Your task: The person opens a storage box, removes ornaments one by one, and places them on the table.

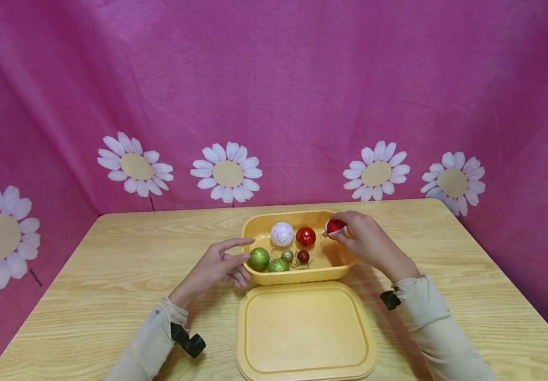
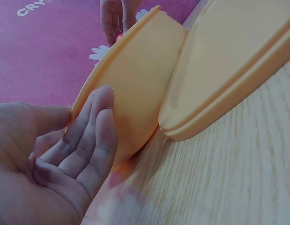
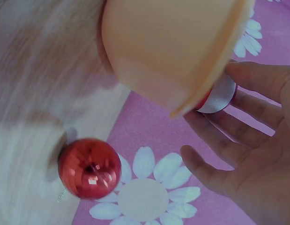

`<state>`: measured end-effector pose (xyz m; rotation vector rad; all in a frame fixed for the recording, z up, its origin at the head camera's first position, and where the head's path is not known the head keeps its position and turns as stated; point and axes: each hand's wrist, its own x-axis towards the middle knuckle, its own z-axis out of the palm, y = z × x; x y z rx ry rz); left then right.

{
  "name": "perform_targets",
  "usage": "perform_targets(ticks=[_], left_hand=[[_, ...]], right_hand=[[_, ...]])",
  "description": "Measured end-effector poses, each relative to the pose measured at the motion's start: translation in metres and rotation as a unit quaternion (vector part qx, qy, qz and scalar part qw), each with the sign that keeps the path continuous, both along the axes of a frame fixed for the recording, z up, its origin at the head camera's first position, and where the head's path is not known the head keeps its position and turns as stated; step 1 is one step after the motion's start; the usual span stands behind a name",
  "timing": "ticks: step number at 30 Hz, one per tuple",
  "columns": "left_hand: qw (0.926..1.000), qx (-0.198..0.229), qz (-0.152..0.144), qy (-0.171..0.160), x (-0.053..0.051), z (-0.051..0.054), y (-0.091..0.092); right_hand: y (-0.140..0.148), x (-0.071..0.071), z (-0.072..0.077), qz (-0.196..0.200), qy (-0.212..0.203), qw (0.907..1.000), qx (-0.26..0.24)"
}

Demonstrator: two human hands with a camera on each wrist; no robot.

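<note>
Red-and-white ball-shaped ornament [image 1: 336,226] is pinched between the right hand's [image 1: 369,241] fingers; below and left of them lies the yellow oblong plastic box [image 1: 298,276], long axis running toward the left hand [image 1: 211,268], whose fingers hold the opposite end's rim.

- Your sleeves [image 1: 438,317] were beige.
- Your box [image 1: 298,275] and lid [image 1: 306,332] were yellow-orange.
- You had glittery green balls [image 1: 258,259], a speckled white ball [image 1: 282,234] and a red-and-white ball [image 1: 335,227].
- Your curtain [image 1: 274,79] was magenta with white flowers [image 1: 228,173].
</note>
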<state>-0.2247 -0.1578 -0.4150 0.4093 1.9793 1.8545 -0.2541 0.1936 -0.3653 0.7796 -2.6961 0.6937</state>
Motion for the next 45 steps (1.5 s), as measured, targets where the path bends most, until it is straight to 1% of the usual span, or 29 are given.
perform_targets(ticks=[4,10,15,21,26,29,33,39,43,45], left_hand=[[1.0,0.0,0.003,0.002,0.0,0.0,0.0],[1.0,0.008,0.001,-0.001,0.0,-0.002,0.002],[0.9999,0.009,0.007,0.0,0.0,-0.001,0.001],[0.9999,-0.002,0.011,0.003,0.001,-0.001,-0.002],[1.0,0.007,0.0,0.006,0.0,-0.005,0.0],[0.9999,0.008,-0.006,0.002,-0.001,-0.006,0.002],[1.0,0.003,-0.006,0.003,-0.002,-0.005,0.003],[1.0,0.0,-0.003,0.004,-0.002,-0.003,0.0],[1.0,0.0,0.003,0.001,-0.001,-0.003,-0.001],[1.0,0.001,0.005,-0.002,-0.001,-0.004,0.0]], right_hand=[[0.004,0.001,0.007,0.003,0.016,0.9998,-0.015],[0.013,0.004,0.016,-0.005,0.032,0.9991,-0.027],[0.019,0.007,0.017,-0.003,0.044,0.9985,-0.034],[0.029,0.011,0.018,-0.007,0.061,0.9975,-0.036],[0.044,0.015,0.021,-0.025,0.063,0.997,-0.037],[0.056,0.018,0.019,-0.043,0.066,0.9963,-0.033],[0.07,0.019,0.018,-0.063,0.067,0.9954,-0.027],[0.091,0.012,0.017,-0.087,0.06,0.9941,-0.023],[0.106,0.005,0.01,-0.094,0.058,0.9935,-0.027],[0.113,0.004,0.004,-0.099,0.05,0.9935,-0.025]])
